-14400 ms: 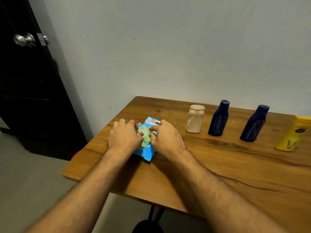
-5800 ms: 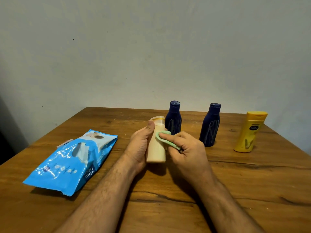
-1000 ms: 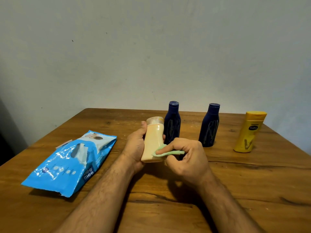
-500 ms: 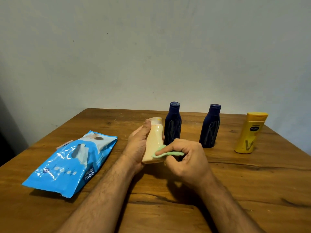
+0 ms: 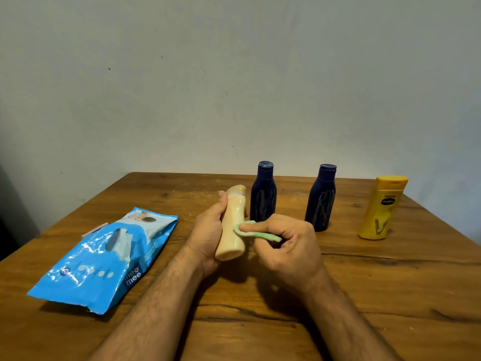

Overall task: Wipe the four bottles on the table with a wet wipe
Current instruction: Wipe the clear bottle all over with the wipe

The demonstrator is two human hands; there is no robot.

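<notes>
My left hand (image 5: pixel 208 235) grips a cream bottle (image 5: pixel 231 230), held tilted just above the wooden table (image 5: pixel 390 295). My right hand (image 5: pixel 289 246) pinches a folded green wet wipe (image 5: pixel 256 233) and presses it against the bottle's right side. Behind them stand two dark blue bottles, one (image 5: pixel 263 194) close behind the cream bottle and another (image 5: pixel 322 199) further right. A yellow bottle (image 5: pixel 380 209) stands upright at the far right.
A blue wet-wipe packet (image 5: pixel 104 259) lies flat on the left of the table. A plain grey wall rises right behind the table's far edge. The table's right edge runs just past the yellow bottle.
The cream bottle has turned a little in my left hand and tilts slightly more. The wipe stays low on its right side. The other bottles and the packet have not moved.
</notes>
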